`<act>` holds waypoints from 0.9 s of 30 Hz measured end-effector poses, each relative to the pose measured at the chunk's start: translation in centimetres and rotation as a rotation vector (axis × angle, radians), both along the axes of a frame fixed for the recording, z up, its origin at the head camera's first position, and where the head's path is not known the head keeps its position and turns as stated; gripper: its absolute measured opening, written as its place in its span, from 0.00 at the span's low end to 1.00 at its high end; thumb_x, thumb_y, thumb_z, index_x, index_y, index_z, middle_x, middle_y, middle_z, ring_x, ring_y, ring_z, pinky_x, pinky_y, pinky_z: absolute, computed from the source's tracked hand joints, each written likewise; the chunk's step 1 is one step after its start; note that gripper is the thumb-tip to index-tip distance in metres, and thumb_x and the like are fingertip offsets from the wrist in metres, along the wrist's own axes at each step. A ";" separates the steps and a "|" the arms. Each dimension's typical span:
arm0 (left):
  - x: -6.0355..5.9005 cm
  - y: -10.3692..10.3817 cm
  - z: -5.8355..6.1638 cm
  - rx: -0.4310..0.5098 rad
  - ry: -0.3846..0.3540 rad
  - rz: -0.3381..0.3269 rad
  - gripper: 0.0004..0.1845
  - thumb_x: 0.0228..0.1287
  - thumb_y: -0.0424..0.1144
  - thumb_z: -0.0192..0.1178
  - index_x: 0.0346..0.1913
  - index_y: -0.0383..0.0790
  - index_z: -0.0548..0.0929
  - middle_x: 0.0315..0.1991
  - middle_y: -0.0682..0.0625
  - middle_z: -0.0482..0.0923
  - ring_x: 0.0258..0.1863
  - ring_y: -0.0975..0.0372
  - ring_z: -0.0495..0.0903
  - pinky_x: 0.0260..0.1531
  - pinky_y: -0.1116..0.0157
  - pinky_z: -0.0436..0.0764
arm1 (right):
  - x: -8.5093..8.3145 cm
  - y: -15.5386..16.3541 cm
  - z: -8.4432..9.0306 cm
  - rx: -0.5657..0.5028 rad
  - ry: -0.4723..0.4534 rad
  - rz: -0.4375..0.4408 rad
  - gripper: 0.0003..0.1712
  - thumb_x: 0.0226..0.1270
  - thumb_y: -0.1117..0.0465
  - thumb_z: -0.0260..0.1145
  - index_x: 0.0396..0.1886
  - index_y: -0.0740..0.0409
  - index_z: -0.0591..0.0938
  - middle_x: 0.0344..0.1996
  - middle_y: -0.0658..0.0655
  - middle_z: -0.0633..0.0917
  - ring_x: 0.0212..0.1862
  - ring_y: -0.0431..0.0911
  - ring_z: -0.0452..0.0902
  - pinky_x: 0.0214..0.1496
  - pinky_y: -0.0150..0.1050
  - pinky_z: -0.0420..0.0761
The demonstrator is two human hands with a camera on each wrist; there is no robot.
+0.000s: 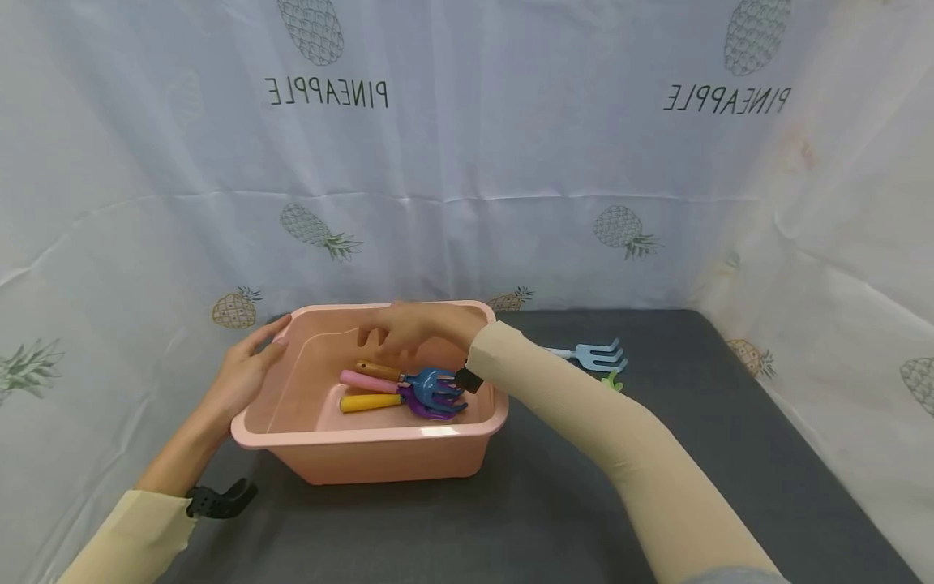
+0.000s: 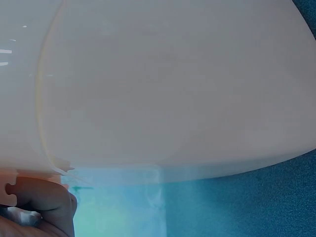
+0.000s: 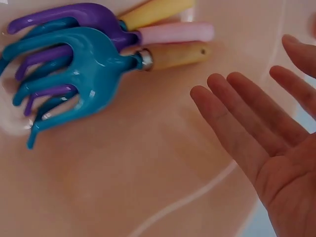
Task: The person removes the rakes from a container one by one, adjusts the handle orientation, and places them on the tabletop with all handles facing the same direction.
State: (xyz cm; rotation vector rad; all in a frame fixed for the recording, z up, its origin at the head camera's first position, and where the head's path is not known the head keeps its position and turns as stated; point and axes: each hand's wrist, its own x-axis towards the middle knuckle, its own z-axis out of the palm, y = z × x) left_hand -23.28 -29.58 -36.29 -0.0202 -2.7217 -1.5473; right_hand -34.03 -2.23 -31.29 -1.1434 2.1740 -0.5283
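The right hand (image 3: 269,143) hovers spread and empty inside the pink tub (image 1: 365,454), just above the blue rake (image 3: 74,69) lying with two purple rakes (image 3: 59,22) on the bare floor. The left hand (image 1: 244,369), fingers relaxed, rests against the tub's outer left rim; a pale blue fork (image 1: 594,355) lies on the mat beyond the right wrist.

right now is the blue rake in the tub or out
In. The blue rake lies on the floor of the pink tub, beside two other rakes; the right hand hovers open above.

Three hand rakes (image 1: 409,389) in the basin (image 1: 379,454); fork (image 1: 594,355) right of it.
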 end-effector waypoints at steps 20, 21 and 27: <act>-0.2 -0.3 0.1 0.004 0.020 0.010 0.34 0.83 0.57 0.44 0.84 0.50 0.54 0.82 0.35 0.54 0.64 0.64 0.76 0.44 0.82 0.78 | -0.3 -1.9 -4.1 -0.152 -0.363 -0.200 0.25 0.82 0.56 0.56 0.69 0.67 0.71 0.52 0.69 0.72 0.53 0.63 0.71 0.53 0.48 0.72; -0.2 -0.2 0.1 0.008 0.016 0.010 0.34 0.84 0.56 0.43 0.84 0.50 0.54 0.82 0.35 0.53 0.67 0.58 0.76 0.44 0.82 0.78 | -0.3 -2.0 -4.3 -0.151 -0.350 -0.208 0.23 0.82 0.56 0.56 0.66 0.67 0.73 0.47 0.67 0.73 0.48 0.60 0.72 0.48 0.45 0.72; 0.0 0.0 0.1 0.039 -0.018 -0.010 0.34 0.84 0.56 0.42 0.85 0.52 0.50 0.84 0.38 0.47 0.77 0.39 0.62 0.43 0.82 0.77 | -0.7 -2.4 -5.3 -0.055 -0.175 -0.116 0.21 0.81 0.52 0.57 0.50 0.70 0.77 0.31 0.65 0.74 0.35 0.58 0.71 0.36 0.41 0.69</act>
